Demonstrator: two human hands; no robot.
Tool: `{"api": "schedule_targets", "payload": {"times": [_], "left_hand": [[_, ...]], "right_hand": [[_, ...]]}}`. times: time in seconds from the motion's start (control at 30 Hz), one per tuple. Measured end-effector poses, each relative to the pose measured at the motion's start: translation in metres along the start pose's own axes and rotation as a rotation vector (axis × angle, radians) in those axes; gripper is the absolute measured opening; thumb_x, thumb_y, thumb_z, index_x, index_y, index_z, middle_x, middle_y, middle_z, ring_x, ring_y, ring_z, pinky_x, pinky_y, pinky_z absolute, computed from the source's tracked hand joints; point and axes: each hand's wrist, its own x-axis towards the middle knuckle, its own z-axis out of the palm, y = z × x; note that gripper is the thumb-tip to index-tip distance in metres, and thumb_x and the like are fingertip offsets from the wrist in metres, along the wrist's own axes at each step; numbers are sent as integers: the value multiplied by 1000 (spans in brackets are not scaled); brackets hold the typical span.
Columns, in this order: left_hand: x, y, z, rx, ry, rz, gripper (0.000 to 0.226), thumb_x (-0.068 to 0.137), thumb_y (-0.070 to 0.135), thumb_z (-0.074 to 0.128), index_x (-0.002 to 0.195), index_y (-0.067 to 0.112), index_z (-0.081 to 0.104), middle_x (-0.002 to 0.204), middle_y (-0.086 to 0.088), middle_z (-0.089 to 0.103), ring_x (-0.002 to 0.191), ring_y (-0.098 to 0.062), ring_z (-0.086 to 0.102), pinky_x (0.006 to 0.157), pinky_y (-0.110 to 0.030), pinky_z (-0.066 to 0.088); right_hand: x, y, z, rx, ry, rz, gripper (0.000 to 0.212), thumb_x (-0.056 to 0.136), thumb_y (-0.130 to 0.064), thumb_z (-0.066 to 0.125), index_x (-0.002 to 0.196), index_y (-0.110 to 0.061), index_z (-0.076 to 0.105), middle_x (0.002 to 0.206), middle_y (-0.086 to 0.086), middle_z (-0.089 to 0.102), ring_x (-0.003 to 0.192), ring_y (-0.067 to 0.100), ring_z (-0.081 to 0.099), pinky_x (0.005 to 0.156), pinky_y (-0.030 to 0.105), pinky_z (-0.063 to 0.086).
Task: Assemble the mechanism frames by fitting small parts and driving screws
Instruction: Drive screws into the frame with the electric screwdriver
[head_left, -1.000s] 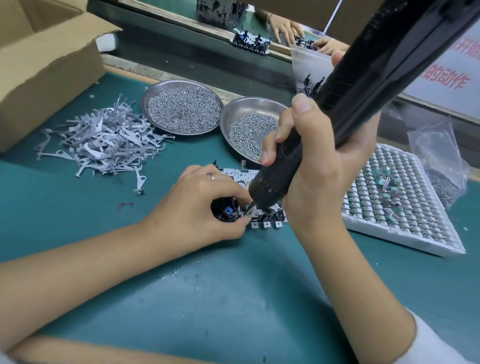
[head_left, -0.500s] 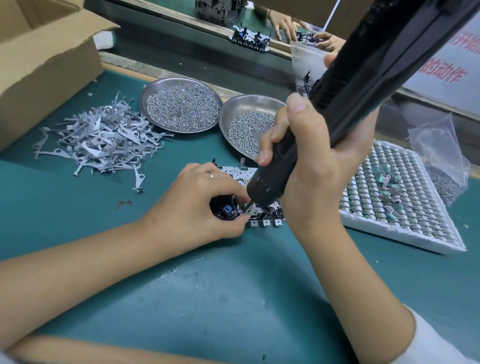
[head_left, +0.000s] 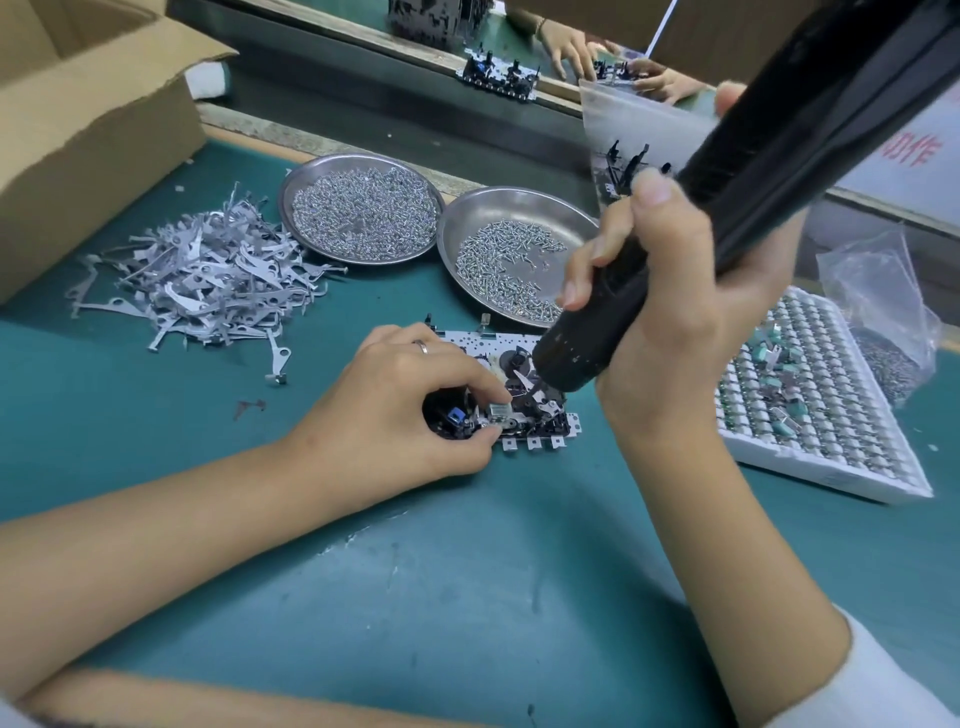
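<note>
While the left hand (head_left: 395, 410) pinches the small metal mechanism frame (head_left: 524, 410) on the green desk (head_left: 467, 597), the right hand (head_left: 670, 312) grips a black electric screwdriver (head_left: 727, 197).

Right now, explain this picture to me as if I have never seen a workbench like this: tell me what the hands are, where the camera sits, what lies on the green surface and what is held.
The camera is worn on the worker's head and looks down at two bare hands; there is no robot. The right hand grips a black electric screwdriver, its tip down on a mechanism frame. The left hand pinches the frame's near edge, holding it on the green mat. Behind lie a pile of flat metal levers, two steel dishes of screws, one fuller and one part full, and at right a white tray of small parts beside a plastic bag. A cardboard box stands at left.
</note>
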Motion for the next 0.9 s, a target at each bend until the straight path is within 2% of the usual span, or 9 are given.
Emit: {"api": "schedule_targets", "payload": {"times": [0.27,0.37,0.43,0.5,0.6,0.67,0.73,0.77,0.9], "left_hand": [[-1,1,-1,19,-1,-10,20,65,29,72,84,25,75,75,15,67,80,-6,52,87,-26,38],[-1,1,-2,24,-10,-5,20,66,29,72,85,25,75,76,16,67,81,-7,53,87,-25,37],[-1,2,-3,37,-14,9,19,66,29,73,85,25,74,77,15,67,80,-10,56,87,-27,37],[-1,2,-3,48,-14,22,20,66,29,73,86,25,74,78,16,68,80,-12,57,88,-29,37],[0,2,-2,54,-12,41,20,67,29,74,85,23,75,79,19,66,78,-11,57,88,-32,38],[1,2,-3,40,-28,58,19,68,28,75,86,23,75,82,19,66,79,-10,57,89,-32,37],[1,1,-4,21,-48,75,20,69,27,75,88,22,76,85,20,66,81,-6,54,91,-32,35],[2,1,-4,17,-51,76,20,69,27,75,88,23,76,86,20,65,81,-4,53,92,-32,34],[0,2,-2,82,-10,68,17,67,28,75,83,21,76,80,15,69,79,-8,54,94,-37,34]], "right_hand": [[1,6,-2,-42,-46,104,23,84,-3,54,100,-12,40,47,-1,45,33,20,40,42,21,37],[2,5,-4,-79,-71,127,26,86,-10,63,98,-11,40,57,4,49,40,21,48,45,24,41],[3,4,-12,-132,-118,82,31,85,-18,64,105,-13,41,72,10,53,55,21,56,55,30,48],[-1,6,-25,-269,-142,-29,38,88,-19,58,119,-14,38,86,9,53,76,14,57,72,25,48],[-20,18,-48,-452,74,-164,27,93,-4,49,117,-11,39,90,-1,45,85,2,47,81,18,39],[-34,26,-53,-429,181,-84,23,90,1,46,107,-15,45,86,-1,44,80,8,47,77,21,39],[-43,30,-49,-388,77,61,19,90,-1,46,100,-17,49,83,3,47,75,21,49,72,25,43],[-44,32,-47,-382,-1,131,18,90,-2,47,99,-17,51,80,3,50,73,21,50,70,26,44],[-44,37,-48,-357,-183,358,16,92,-5,46,96,-14,58,69,-2,56,66,10,56,69,22,49]]}}
